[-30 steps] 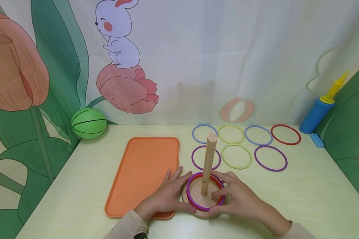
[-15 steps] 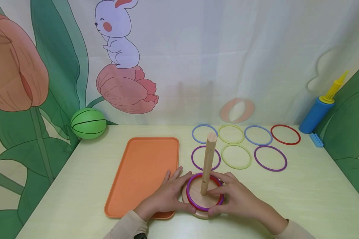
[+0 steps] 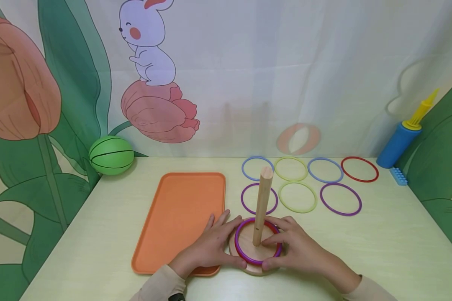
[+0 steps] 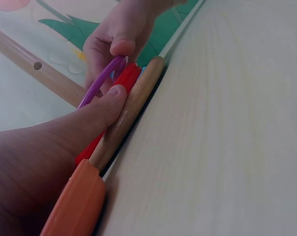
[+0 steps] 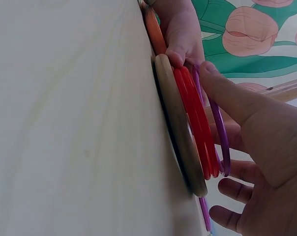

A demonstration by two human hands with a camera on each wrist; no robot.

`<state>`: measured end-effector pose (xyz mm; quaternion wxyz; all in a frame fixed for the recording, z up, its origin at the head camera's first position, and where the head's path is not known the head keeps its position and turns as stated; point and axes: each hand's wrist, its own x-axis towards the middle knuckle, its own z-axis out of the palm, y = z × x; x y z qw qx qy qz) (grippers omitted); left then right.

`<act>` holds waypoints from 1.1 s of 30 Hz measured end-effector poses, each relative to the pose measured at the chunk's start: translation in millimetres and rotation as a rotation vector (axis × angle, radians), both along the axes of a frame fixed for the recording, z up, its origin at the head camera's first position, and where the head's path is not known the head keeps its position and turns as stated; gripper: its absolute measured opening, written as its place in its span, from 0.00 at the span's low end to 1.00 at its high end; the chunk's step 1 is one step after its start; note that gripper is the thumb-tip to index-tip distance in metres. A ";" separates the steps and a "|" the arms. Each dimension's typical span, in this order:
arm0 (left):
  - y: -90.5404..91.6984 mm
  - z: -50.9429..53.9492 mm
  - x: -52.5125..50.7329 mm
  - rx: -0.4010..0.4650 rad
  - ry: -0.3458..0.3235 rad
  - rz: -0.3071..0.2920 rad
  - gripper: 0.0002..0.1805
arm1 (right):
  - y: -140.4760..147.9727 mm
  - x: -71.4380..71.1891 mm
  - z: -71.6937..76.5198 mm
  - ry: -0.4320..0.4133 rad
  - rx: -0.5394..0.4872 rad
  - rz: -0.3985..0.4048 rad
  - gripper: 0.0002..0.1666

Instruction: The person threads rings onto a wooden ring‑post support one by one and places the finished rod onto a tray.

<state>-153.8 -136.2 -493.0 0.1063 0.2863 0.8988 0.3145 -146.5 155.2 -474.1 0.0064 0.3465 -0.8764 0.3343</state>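
Note:
A wooden ring-toss stand with an upright peg [image 3: 263, 200] sits in front of me, its round base [image 3: 252, 270] on the table. Red rings [image 5: 197, 125] lie stacked on the base around the peg. Above them a purple ring [image 3: 236, 240], also around the peg, is tilted and partly apart from the red ones in the wrist views. My right hand [image 3: 303, 251] pinches the purple ring's right side, index finger inside it near the peg. My left hand [image 3: 211, 246] holds the stand's left side, thumb [image 4: 111, 101] against the red rings and base edge.
An orange tray [image 3: 186, 209] lies at left, partly under my left hand. Behind the stand lie several loose rings, including a red ring [image 3: 376, 169] and a yellow ring [image 3: 316, 200]. A green ball [image 3: 112, 154], blue pump [image 3: 398, 144] and blue toy brick [image 3: 399, 176] stand farther back.
My right hand has shifted slightly left, its index finger farther inside the purple ring, and that ring has moved a little left. My left hand has stayed in place.

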 end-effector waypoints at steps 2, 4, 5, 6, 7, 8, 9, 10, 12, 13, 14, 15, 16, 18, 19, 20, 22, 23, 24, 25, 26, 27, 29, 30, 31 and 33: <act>-0.1 -0.4 -0.1 -0.001 -0.004 0.003 0.62 | -0.4 -0.1 -0.2 -0.004 -0.004 0.000 0.29; 0.0 -0.7 0.0 -0.002 -0.007 0.004 0.62 | -0.7 -0.1 -0.3 -0.010 -0.006 -0.002 0.28; 0.0 -0.6 0.1 -0.002 -0.009 0.004 0.62 | -0.8 0.0 -0.5 -0.015 -0.007 -0.002 0.28; 0.0 -0.9 0.0 -0.002 -0.008 0.004 0.62 | -1.0 0.1 -0.6 -0.020 -0.008 -0.002 0.28; 0.0 -1.0 0.0 0.000 -0.010 0.005 0.62 | -1.1 0.3 -0.6 -0.025 -0.008 -0.003 0.28; 0.0 -0.9 0.1 0.000 -0.012 0.006 0.62 | -1.2 0.4 -0.5 -0.029 -0.008 -0.004 0.27; 0.0 -0.6 0.4 0.001 -0.013 0.006 0.62 | -1.3 0.6 -0.5 -0.033 -0.008 -0.006 0.27; -0.1 -0.3 0.6 0.003 -0.016 0.006 0.62 | -1.4 0.7 -0.4 -0.037 -0.007 -0.008 0.26; -0.1 -0.1 0.6 0.007 -0.016 0.007 0.62 | -1.5 1.1 -0.5 -0.042 -0.008 -0.011 0.25; -0.1 0.3 0.7 0.007 -0.016 0.007 0.62 | -1.5 1.3 -0.7 -0.045 -0.009 -0.013 0.24; 0.0 0.5 0.8 0.006 -0.013 0.005 0.62 | -1.5 1.4 -0.9 -0.047 -0.010 -0.014 0.24; 0.0 0.6 0.8 0.006 -0.011 0.005 0.62 | -1.6 1.6 -1.1 -0.051 -0.012 -0.015 0.23; 0.0 0.7 0.8 0.005 -0.009 0.005 0.62 | -1.6 1.8 -1.4 -0.055 -0.012 -0.016 0.23; 0.1 0.8 0.9 0.003 -0.010 0.006 0.62 | -1.6 2.1 -2.1 -0.066 -0.016 -0.018 0.23; 0.1 0.9 1.0 0.002 -0.013 0.008 0.62 | -1.5 2.3 -2.3 -0.074 -0.019 -0.020 0.23; 0.2 1.0 1.1 0.002 -0.015 0.008 0.62 | -1.5 2.4 -2.6 -0.081 -0.022 -0.022 0.24; 0.3 1.1 1.4 0.002 -0.022 0.010 0.62 | -1.4 2.7 -3.0 -0.097 -0.030 -0.027 0.25; 0.4 1.0 1.3 0.002 -0.024 0.011 0.62 | -1.3 2.6 -3.2 -0.103 -0.034 -0.030 0.26; 0.4 0.8 1.0 0.000 -0.022 0.011 0.62 | -1.3 2.6 -3.5 -0.108 -0.038 -0.031 0.26; 0.5 0.6 0.9 -0.002 -0.022 0.011 0.63 | -1.3 2.5 -3.7 -0.110 -0.039 -0.033 0.27; 0.5 0.3 0.5 -0.004 -0.019 0.011 0.63 | -1.3 2.3 -4.0 -0.111 -0.041 -0.034 0.27; 0.5 0.3 0.4 -0.005 -0.018 0.011 0.63 | -1.2 2.2 -4.2 -0.113 -0.043 -0.035 0.28; 0.6 0.2 0.0 -0.005 -0.015 0.011 0.63 | -1.3 1.8 -4.6 -0.111 -0.046 -0.033 0.29; 0.5 0.2 0.0 -0.005 -0.015 0.011 0.63 | -1.4 1.8 -4.7 -0.111 -0.048 -0.032 0.29; 0.5 0.2 0.1 -0.004 -0.018 0.012 0.63 | -1.4 1.7 -4.9 -0.109 -0.050 -0.032 0.30; 0.3 0.3 0.7 -0.003 -0.025 0.012 0.63 | -1.6 1.7 -4.9 -0.111 -0.057 -0.027 0.32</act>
